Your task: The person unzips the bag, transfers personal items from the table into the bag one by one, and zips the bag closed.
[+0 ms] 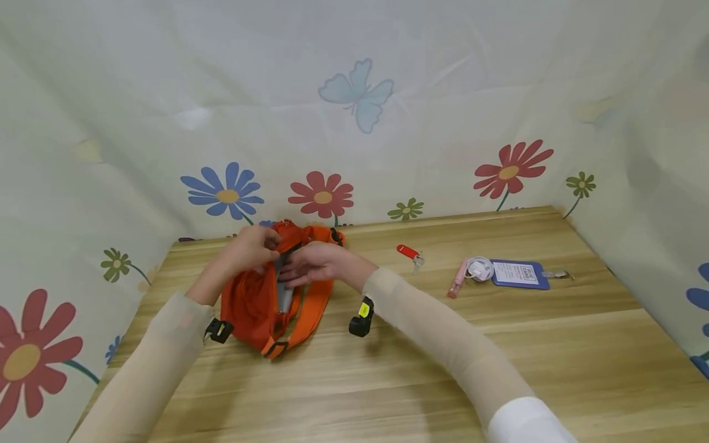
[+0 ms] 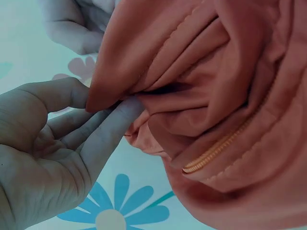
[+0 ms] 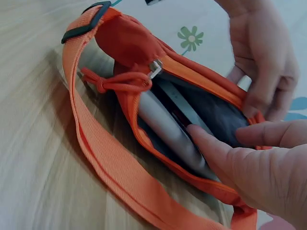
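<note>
An orange waist bag (image 1: 249,307) stands unzipped at the left of the table, its strap lying beside it. My left hand (image 1: 249,249) pinches the edge of the bag's fabric between thumb and fingers, as the left wrist view also shows the hand (image 2: 53,148). My right hand (image 1: 318,261) reaches into the bag's mouth with its fingers fairly straight. In the right wrist view a fingertip of that hand (image 3: 273,167) touches slim flat things inside: a silvery-grey item (image 3: 165,129) and a dark-edged one (image 3: 180,103). Their kinds are not clear.
To the right on the wooden table (image 1: 388,381) lie a key with a red tag (image 1: 408,251), a small pink tube (image 1: 457,282), a coiled white cable (image 1: 479,269) and a blue card holder (image 1: 520,274) with a clip. A flower-printed curtain (image 1: 443,123) borders the table.
</note>
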Demonstrator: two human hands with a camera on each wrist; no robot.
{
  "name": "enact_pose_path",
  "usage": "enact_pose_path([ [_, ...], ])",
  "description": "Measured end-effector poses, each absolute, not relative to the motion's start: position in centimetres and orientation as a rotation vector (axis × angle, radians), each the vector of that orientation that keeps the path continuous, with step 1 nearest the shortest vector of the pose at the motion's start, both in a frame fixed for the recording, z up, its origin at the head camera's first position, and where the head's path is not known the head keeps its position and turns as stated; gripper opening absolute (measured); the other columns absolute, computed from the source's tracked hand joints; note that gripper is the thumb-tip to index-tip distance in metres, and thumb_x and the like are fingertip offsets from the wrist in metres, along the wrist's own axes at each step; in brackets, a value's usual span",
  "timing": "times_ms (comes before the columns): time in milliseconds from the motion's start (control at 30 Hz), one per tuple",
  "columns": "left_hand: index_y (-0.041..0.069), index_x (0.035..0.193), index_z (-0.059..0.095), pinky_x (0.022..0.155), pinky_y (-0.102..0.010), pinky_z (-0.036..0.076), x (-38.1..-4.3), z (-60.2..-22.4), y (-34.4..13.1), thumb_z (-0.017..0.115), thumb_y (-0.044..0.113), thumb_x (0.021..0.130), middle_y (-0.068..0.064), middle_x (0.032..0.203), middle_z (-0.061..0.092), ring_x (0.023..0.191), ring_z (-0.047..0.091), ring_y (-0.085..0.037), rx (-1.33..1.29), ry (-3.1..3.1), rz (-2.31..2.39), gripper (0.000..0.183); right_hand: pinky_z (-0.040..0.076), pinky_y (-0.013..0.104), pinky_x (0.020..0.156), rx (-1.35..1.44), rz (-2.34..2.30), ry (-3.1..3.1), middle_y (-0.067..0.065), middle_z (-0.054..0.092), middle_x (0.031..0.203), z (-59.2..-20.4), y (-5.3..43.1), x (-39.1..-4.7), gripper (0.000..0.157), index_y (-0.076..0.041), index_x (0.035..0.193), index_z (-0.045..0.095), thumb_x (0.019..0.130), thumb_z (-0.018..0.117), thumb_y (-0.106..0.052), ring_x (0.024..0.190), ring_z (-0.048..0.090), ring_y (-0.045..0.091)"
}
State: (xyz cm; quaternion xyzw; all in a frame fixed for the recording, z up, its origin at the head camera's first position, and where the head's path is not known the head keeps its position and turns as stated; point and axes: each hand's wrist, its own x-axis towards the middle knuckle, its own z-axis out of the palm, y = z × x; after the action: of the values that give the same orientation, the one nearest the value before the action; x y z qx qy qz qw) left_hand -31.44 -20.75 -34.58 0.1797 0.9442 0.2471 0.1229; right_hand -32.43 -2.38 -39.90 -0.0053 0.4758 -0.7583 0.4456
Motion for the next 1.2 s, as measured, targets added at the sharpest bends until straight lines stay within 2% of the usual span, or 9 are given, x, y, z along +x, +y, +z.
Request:
enact_pose_path([
  [167, -0.015, 0.123, 0.062, 0.057, -0.036, 0.06, -31.4, -35.1, -21.4, 0.064, 0.001, 0.093, -0.029, 0.109, 0.068, 0.075, 0.072, -0.028, 0.519, 2.747, 0.765, 0.033, 0.03, 0.053, 0.118, -0.023, -1.901, 1.186, 0.03, 0.031, 0.159, -39.3, -1.4, -32.5, 0.048, 0.009, 0.155, 0.027, 0.109, 0.036, -0.001, 0.147, 0.033, 0.041],
  [333, -0.014, 0.122, 0.062, 0.057, -0.035, 0.06, -31.3, -35.2, -21.0, 0.065, 0.002, 0.093, -0.028, 0.11, 0.069, 0.082, 0.071, -0.029, 0.524, 2.744, 0.784, 0.033, 0.029, 0.05, 0.118, 0.013, -1.952, 1.182, 0.03, 0.031, 0.158, -39.3, -1.6, -32.4, 0.047, 0.01, 0.155, 0.028, 0.109, 0.035, -0.001, 0.147, 0.033, 0.041],
  [433, -0.014, 0.123, 0.062, 0.058, -0.035, 0.06, -31.3, -35.1, -20.8, 0.064, 0.002, 0.093, -0.029, 0.112, 0.068, 0.086, 0.07, -0.031, 0.53, 2.736, 0.798, 0.034, 0.03, 0.048, 0.119, 0.066, -2.017, 1.158, 0.031, 0.032, 0.157, -39.5, -2.1, -32.4, 0.041, 0.011, 0.147, 0.035, 0.107, 0.035, 0.003, 0.147, 0.034, 0.04],
  [533, -0.015, 0.123, 0.061, 0.058, -0.035, 0.06, -31.3, -35.0, -20.6, 0.062, 0.001, 0.093, -0.03, 0.113, 0.067, 0.088, 0.07, -0.032, 0.543, 2.745, 0.801, 0.034, 0.03, 0.048, 0.119, 0.086, -2.088, 1.119, 0.031, 0.032, 0.157, -39.7, -2.6, -32.3, 0.039, 0.009, 0.142, 0.036, 0.103, 0.035, 0.009, 0.147, 0.033, 0.04],
  [700, -0.015, 0.125, 0.06, 0.059, -0.035, 0.06, -31.4, -35.3, -20.6, 0.062, 0.002, 0.094, -0.03, 0.115, 0.067, 0.09, 0.07, -0.032, 0.535, 2.734, 0.806, 0.035, 0.03, 0.048, 0.119, 0.061, -2.061, 1.124, 0.028, 0.031, 0.159, -40.3, -2.2, -32.1, 0.056, 0.001, 0.158, 0.022, 0.104, 0.034, 0.008, 0.147, 0.033, 0.038],
  [800, -0.014, 0.126, 0.06, 0.06, -0.035, 0.06, -31.3, -35.6, -20.7, 0.063, 0.004, 0.094, -0.029, 0.115, 0.067, 0.088, 0.071, -0.031, 0.52, 2.729, 0.805, 0.036, 0.03, 0.048, 0.119, 0.005, -1.986, 1.165, 0.027, 0.032, 0.159, -40.4, -1.3, -32.0, 0.055, 0.001, 0.16, 0.021, 0.106, 0.034, 0.005, 0.147, 0.034, 0.04],
  [1033, -0.012, 0.124, 0.061, 0.06, -0.036, 0.06, -31.2, -36.0, -21.3, 0.064, 0.006, 0.094, -0.028, 0.114, 0.067, 0.078, 0.071, -0.024, 0.489, 2.717, 0.857, 0.035, 0.029, 0.049, 0.119, -0.157, -1.855, 1.331, 0.022, 0.036, 0.16, -40.1, 1.4, -31.5, 0.05, 0.001, 0.157, 0.031, 0.107, 0.035, 0.001, 0.146, 0.037, 0.039],
  [1200, -0.011, 0.125, 0.062, 0.061, -0.036, 0.061, -31.2, -36.2, -21.7, 0.063, 0.006, 0.094, -0.027, 0.113, 0.067, 0.072, 0.071, -0.02, 0.458, 2.699, 0.875, 0.035, 0.033, 0.049, 0.117, -0.192, -1.782, 1.405, 0.023, 0.037, 0.158, -40.7, 3.2, -30.7, 0.049, 0.002, 0.156, 0.032, 0.107, 0.036, -0.001, 0.144, 0.039, 0.041],
])
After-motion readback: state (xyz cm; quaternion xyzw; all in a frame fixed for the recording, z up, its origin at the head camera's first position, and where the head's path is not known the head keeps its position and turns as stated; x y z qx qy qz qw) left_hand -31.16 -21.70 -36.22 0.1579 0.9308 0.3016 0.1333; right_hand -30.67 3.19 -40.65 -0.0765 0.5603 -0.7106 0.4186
